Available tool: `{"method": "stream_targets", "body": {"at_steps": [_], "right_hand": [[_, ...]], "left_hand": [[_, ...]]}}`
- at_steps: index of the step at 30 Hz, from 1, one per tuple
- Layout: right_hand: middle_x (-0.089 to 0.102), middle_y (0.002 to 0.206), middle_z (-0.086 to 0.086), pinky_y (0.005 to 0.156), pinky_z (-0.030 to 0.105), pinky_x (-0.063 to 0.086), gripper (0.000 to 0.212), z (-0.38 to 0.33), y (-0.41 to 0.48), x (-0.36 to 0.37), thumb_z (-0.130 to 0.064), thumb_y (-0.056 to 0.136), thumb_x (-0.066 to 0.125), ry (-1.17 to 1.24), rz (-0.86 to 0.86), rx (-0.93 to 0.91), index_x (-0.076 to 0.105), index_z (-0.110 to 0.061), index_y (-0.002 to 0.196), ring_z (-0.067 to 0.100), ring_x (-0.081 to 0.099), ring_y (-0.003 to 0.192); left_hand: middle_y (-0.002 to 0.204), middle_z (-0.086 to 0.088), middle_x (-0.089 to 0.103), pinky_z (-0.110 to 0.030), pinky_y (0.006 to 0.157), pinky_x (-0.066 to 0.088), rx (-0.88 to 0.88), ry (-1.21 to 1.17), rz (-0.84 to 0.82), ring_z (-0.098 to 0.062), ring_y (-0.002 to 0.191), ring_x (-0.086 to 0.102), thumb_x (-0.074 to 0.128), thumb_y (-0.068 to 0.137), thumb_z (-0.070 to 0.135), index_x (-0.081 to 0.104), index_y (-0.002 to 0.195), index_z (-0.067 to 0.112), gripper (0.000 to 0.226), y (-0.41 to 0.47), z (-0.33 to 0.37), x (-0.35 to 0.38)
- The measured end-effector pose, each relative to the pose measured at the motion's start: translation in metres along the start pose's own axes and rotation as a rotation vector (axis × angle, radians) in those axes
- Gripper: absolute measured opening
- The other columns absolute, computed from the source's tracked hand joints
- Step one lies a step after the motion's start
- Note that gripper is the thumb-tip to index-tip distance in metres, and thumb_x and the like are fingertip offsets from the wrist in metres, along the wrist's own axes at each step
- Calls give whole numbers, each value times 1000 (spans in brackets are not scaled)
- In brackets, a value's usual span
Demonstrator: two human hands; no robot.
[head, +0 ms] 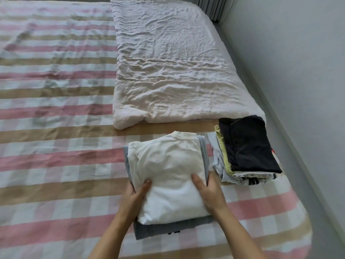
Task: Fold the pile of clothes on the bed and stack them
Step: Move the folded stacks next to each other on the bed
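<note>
A stack of folded clothes lies on the checked bed sheet [56, 146], topped by a folded white garment [168, 171] with a grey garment [160, 228] under it. My left hand [133, 199] grips the stack's left side, thumb on top and fingers underneath. On the stack's right side my right hand [209, 195] grips the same way. To the right stands a second stack of folded clothes [248, 150] with a black garment on top and yellow-green and white pieces below it.
A crumpled white folded duvet [168, 62] covers the far right part of the bed. A grey wall [298, 71] runs along the bed's right edge. The bed's rounded corner is at the lower right.
</note>
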State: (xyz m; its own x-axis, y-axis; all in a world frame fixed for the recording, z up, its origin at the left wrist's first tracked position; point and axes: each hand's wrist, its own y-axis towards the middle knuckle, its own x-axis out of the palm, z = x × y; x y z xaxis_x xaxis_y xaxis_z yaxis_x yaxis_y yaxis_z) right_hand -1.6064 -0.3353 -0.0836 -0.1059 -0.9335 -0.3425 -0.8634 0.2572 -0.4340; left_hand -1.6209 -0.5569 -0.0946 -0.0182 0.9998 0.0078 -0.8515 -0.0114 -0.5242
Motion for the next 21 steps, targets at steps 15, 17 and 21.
{"method": "stream_targets", "body": {"at_steps": [15, 17, 21], "right_hand": [[61, 119, 4, 95, 38, 47, 57, 50, 159, -29, -49, 81, 62, 24, -30, -98, 49, -13, 124, 22, 58, 110], [62, 119, 3, 96, 43, 47, 57, 63, 165, -31, -48, 81, 61, 36, -25, -86, 51, -14, 125, 21, 59, 109], [63, 115, 0, 97, 42, 47, 50, 73, 169, -31, -47, 82, 61, 51, -17, -84, 54, -16, 121, 18, 59, 106]], "left_hand": [[106, 6, 63, -17, 66, 53, 106, -54, 19, -6, 89, 65, 64, 81, 32, 47, 119, 23, 43, 136, -27, 83], [111, 4, 61, -24, 76, 51, 87, -26, -10, -12, 99, 61, 71, 74, 39, 45, 122, 22, 57, 144, -36, 89], [112, 5, 60, -24, 77, 49, 64, -2, -2, -12, 101, 60, 73, 62, 49, 43, 122, 23, 72, 152, -41, 88]]}}
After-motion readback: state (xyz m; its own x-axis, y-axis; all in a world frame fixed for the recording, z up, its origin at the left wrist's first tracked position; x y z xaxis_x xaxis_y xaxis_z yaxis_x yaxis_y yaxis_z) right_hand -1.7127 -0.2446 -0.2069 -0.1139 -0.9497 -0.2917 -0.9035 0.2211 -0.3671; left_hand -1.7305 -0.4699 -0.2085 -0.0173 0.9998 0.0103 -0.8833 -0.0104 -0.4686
